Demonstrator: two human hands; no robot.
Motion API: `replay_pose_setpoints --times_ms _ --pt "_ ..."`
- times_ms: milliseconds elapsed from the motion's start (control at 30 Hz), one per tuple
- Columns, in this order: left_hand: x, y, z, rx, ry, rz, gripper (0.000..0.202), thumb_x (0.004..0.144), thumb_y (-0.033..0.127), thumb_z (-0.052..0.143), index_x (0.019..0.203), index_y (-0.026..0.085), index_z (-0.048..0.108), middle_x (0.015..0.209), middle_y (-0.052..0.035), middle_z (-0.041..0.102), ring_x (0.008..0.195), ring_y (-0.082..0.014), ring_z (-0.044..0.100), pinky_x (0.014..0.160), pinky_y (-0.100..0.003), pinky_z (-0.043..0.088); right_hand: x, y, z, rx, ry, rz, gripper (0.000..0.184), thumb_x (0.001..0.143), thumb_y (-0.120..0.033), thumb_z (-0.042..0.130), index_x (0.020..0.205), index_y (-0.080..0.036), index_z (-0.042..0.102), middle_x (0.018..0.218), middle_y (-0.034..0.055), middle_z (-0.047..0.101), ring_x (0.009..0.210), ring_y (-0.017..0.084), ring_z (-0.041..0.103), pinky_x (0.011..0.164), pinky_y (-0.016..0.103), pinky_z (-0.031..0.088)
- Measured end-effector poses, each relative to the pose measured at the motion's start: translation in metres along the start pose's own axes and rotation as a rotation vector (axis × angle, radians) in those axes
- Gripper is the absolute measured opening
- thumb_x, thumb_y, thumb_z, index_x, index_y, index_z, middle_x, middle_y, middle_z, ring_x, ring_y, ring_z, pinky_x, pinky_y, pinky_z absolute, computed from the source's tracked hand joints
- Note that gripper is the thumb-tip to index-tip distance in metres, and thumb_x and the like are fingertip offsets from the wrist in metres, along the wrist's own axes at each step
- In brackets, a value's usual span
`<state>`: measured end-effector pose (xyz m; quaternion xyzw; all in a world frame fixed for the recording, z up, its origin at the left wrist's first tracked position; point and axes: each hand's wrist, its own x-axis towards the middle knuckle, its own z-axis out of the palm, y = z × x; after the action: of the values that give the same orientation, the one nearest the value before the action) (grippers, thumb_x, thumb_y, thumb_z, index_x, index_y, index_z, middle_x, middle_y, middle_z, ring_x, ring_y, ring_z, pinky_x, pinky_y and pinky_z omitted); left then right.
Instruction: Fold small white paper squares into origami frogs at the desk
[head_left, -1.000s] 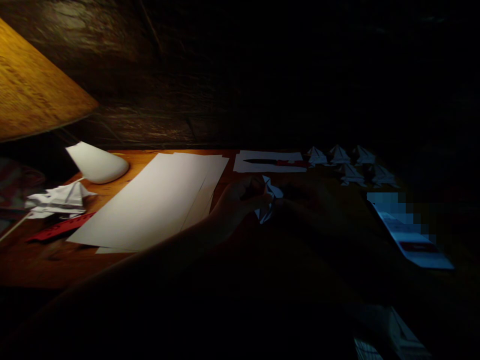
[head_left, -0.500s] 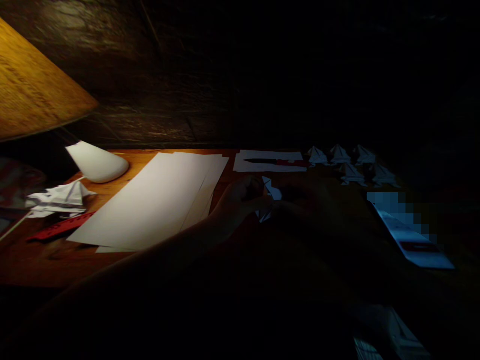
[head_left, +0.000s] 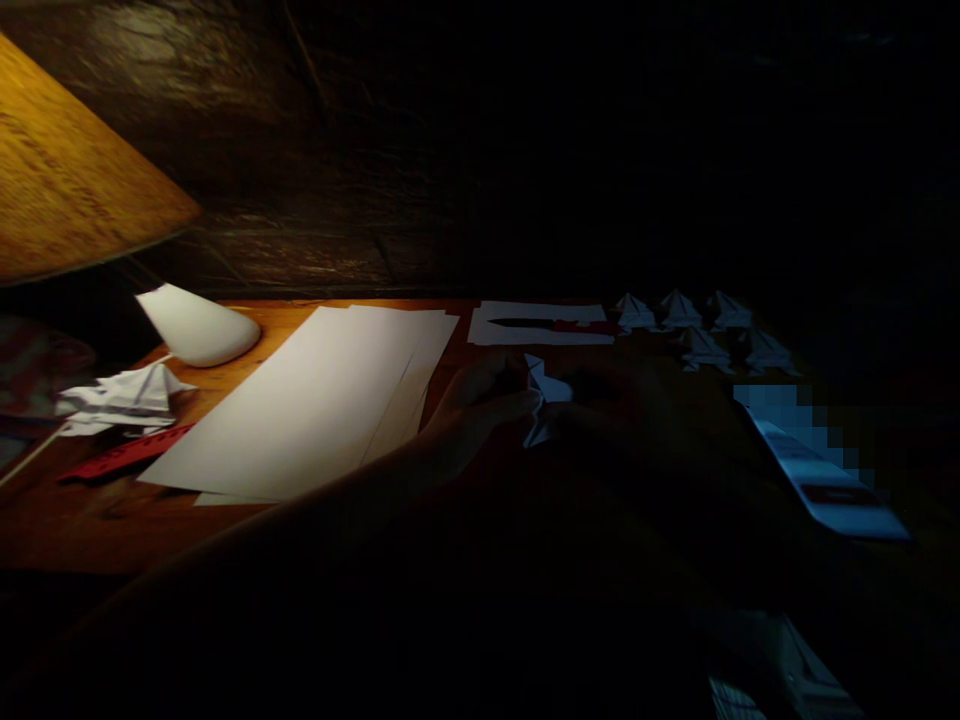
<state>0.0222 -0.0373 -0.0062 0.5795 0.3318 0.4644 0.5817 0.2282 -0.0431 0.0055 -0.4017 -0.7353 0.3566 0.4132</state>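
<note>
The scene is very dark. My left hand (head_left: 484,405) and my right hand (head_left: 611,400) meet at the middle of the wooden table (head_left: 300,310), both closed on a small white folded paper piece (head_left: 544,400). My left fingers pinch its left side. My right hand is almost lost in shadow, touching its right side. Several finished folded paper figures (head_left: 694,325) stand in rows at the back right.
A stack of white sheets (head_left: 315,400) lies left of my hands. Behind them lies a sheet with a dark knife-like tool (head_left: 540,323). At the left are a white lamp foot (head_left: 199,325), a crumpled paper figure (head_left: 124,395) and a red ruler (head_left: 124,452). A blue-lit leaflet (head_left: 825,470) lies right.
The folded paper has turned slightly between my fingers and sits a little further right. My hands stay in the same place.
</note>
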Motion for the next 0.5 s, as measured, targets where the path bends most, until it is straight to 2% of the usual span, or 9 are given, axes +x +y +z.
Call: replay_pose_setpoints --times_ms 133,300,500 --pt "-0.0007 0.0043 0.0019 0.043 -0.003 0.003 0.018 0.078 0.031 0.071 0.087 0.021 0.060 0.078 -0.0015 0.062 0.071 -0.0158 0.058 0.064 -0.030 0.051 0.0001 0.0009 0.0001 0.025 0.000 -0.017 0.032 0.079 -0.031 0.079 0.109 -0.021 0.073 0.102 0.0072 0.076 0.088 0.023 0.070 0.075 0.036 0.056" --pt "0.0014 0.0050 0.0018 0.086 0.008 0.015 0.020 0.076 0.032 0.073 0.082 0.020 0.059 0.079 -0.0012 0.062 0.074 -0.0157 0.058 0.066 -0.029 0.050 0.0001 -0.0028 -0.0004 0.059 -0.024 -0.014 0.025 0.081 -0.032 0.079 0.101 -0.019 0.072 0.096 0.0063 0.075 0.085 0.022 0.069 0.073 0.034 0.054" --pt "0.0029 0.0040 0.0014 0.106 0.001 0.034 0.018 0.077 0.030 0.072 0.082 0.019 0.059 0.080 -0.0015 0.062 0.074 -0.0149 0.059 0.068 -0.029 0.050 -0.0001 -0.0074 -0.0008 0.061 -0.035 -0.005 0.025 0.081 -0.030 0.077 0.102 -0.018 0.072 0.097 0.0073 0.076 0.084 0.022 0.068 0.073 0.035 0.055"
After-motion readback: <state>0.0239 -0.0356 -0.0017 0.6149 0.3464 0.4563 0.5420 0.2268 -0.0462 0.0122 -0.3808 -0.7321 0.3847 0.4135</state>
